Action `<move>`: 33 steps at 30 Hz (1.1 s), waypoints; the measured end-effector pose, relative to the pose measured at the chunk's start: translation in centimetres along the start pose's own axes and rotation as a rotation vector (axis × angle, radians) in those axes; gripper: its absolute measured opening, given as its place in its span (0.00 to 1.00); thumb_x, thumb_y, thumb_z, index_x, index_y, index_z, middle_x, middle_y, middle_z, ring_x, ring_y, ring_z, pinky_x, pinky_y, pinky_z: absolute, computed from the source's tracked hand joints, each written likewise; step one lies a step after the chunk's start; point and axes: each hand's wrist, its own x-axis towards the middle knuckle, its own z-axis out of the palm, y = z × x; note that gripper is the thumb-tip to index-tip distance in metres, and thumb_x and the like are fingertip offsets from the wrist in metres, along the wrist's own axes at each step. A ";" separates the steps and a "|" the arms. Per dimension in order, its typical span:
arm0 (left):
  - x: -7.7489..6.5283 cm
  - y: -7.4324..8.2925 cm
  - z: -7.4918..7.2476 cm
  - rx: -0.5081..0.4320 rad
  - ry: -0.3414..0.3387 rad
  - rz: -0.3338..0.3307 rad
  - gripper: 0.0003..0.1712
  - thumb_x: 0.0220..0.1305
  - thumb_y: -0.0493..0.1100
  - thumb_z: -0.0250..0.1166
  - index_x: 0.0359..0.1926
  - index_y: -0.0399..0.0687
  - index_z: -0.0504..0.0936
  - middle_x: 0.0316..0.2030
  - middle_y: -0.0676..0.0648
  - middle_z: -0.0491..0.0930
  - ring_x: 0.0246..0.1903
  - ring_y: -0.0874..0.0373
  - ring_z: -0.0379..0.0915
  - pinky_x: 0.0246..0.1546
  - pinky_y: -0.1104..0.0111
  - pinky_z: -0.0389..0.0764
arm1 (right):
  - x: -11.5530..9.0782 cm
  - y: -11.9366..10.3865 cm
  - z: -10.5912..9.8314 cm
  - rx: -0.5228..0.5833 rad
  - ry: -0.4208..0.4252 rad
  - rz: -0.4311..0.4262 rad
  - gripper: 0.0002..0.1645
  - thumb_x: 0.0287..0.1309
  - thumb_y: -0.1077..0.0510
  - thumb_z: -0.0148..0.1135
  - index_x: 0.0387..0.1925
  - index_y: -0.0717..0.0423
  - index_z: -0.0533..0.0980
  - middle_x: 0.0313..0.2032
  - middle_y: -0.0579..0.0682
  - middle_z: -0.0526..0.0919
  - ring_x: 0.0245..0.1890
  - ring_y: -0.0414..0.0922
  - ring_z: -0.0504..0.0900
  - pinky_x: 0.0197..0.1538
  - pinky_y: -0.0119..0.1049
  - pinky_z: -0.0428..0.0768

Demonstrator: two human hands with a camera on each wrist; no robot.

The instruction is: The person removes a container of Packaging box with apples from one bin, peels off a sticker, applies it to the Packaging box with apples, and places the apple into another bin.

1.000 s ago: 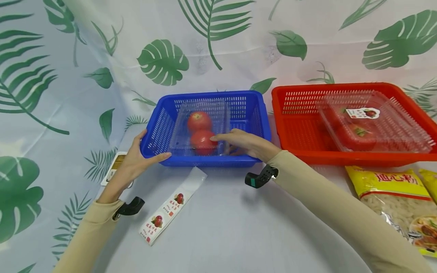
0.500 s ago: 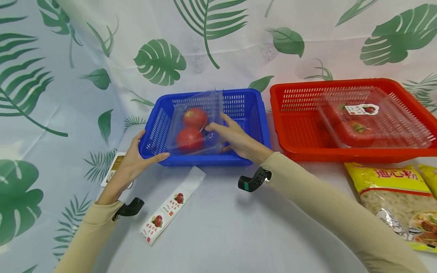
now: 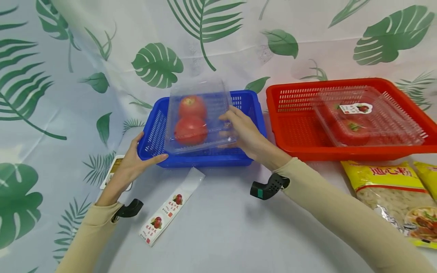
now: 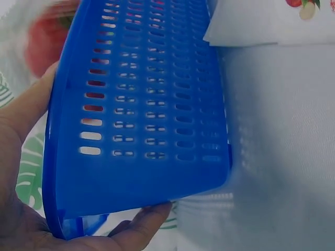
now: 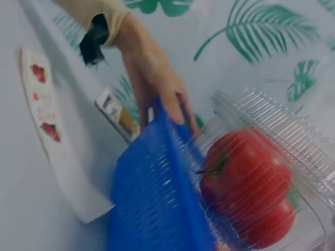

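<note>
My left hand (image 3: 134, 161) grips the near left corner of a blue plastic basket (image 3: 211, 162). In the left wrist view its thumb and fingers go round the corner of the basket (image 4: 141, 183). With my right hand (image 3: 247, 134) I hold the right side of a clear plastic box (image 3: 215, 113), thumb on top and fingers underneath. Two red tomatoes (image 3: 191, 131) show through the box. It is raised over the basket and tilted. The right wrist view shows the tomatoes (image 5: 246, 172) inside close up, one with a green stem.
A red basket (image 3: 290, 131) on the right contains another clear box (image 3: 385, 129) of tomatoes with a label. Yellow pasta bags (image 3: 392, 197) lie before it. A strip of fruit stickers (image 3: 170, 208) lies in front of the blue basket, and a white card-like object (image 3: 110, 174) is at left.
My right hand has lifted the box from inside the blue basket, and it has risen above the rim and tilted. The tomatoes have shifted inside it. My left hand stays on the basket corner.
</note>
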 end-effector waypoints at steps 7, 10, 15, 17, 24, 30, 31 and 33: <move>-0.1 -0.1 -0.1 0.009 -0.013 -0.001 0.70 0.65 0.58 0.73 0.84 0.51 0.29 0.82 0.31 0.41 0.79 0.32 0.43 0.75 0.35 0.53 | -3.9 -2.7 -1.1 -0.043 -0.078 0.008 0.38 0.77 0.51 0.44 0.83 0.42 0.50 0.69 0.56 0.65 0.66 0.57 0.71 0.67 0.56 0.76; 0.0 0.0 -0.1 0.022 -0.013 0.004 0.69 0.65 0.57 0.73 0.84 0.50 0.29 0.81 0.30 0.42 0.78 0.32 0.44 0.75 0.35 0.53 | -6.1 -2.9 -1.9 -0.056 -0.153 0.011 0.41 0.76 0.50 0.43 0.85 0.40 0.45 0.73 0.59 0.60 0.70 0.60 0.67 0.68 0.61 0.74; 0.0 -0.1 -0.2 -0.015 -0.035 0.023 0.69 0.65 0.56 0.73 0.84 0.49 0.28 0.80 0.29 0.45 0.76 0.31 0.49 0.74 0.37 0.57 | -9.4 -2.3 -3.6 -0.123 -0.238 0.015 0.42 0.74 0.51 0.48 0.85 0.39 0.48 0.78 0.55 0.57 0.74 0.60 0.62 0.69 0.60 0.73; 0.0 -0.2 -0.3 -0.037 -0.047 0.036 0.69 0.65 0.55 0.73 0.84 0.48 0.27 0.80 0.29 0.45 0.76 0.31 0.49 0.74 0.38 0.58 | -10.4 -1.6 -4.5 -0.160 -0.266 0.015 0.44 0.73 0.51 0.49 0.85 0.40 0.49 0.78 0.54 0.57 0.75 0.59 0.61 0.67 0.58 0.74; -0.1 -0.1 -0.4 -0.066 -0.046 0.039 0.70 0.65 0.55 0.73 0.84 0.50 0.27 0.81 0.31 0.41 0.77 0.31 0.47 0.75 0.37 0.55 | -13.3 2.0 -8.7 -0.179 -0.330 0.052 0.46 0.72 0.53 0.49 0.85 0.51 0.45 0.79 0.61 0.55 0.73 0.60 0.64 0.61 0.52 0.81; -0.6 0.5 -0.4 0.060 0.029 0.016 0.73 0.62 0.61 0.75 0.84 0.47 0.28 0.81 0.30 0.41 0.76 0.29 0.49 0.71 0.33 0.60 | -14.7 5.0 -12.9 -0.197 -0.426 0.006 0.41 0.76 0.61 0.42 0.85 0.51 0.44 0.79 0.67 0.54 0.68 0.52 0.74 0.56 0.50 0.85; -0.8 0.7 -0.2 0.095 0.060 0.021 0.74 0.60 0.62 0.76 0.84 0.46 0.29 0.80 0.28 0.41 0.76 0.28 0.50 0.70 0.33 0.62 | -14.9 5.2 -13.4 -0.195 -0.469 -0.016 0.41 0.76 0.62 0.40 0.85 0.49 0.45 0.80 0.64 0.55 0.68 0.51 0.75 0.57 0.50 0.84; -1.5 1.3 0.1 0.166 0.149 0.047 0.76 0.58 0.63 0.78 0.84 0.43 0.30 0.79 0.27 0.41 0.74 0.27 0.53 0.67 0.32 0.66 | -15.3 5.3 -14.2 -0.189 -0.543 -0.045 0.41 0.75 0.63 0.39 0.85 0.43 0.46 0.80 0.56 0.58 0.69 0.50 0.74 0.58 0.52 0.84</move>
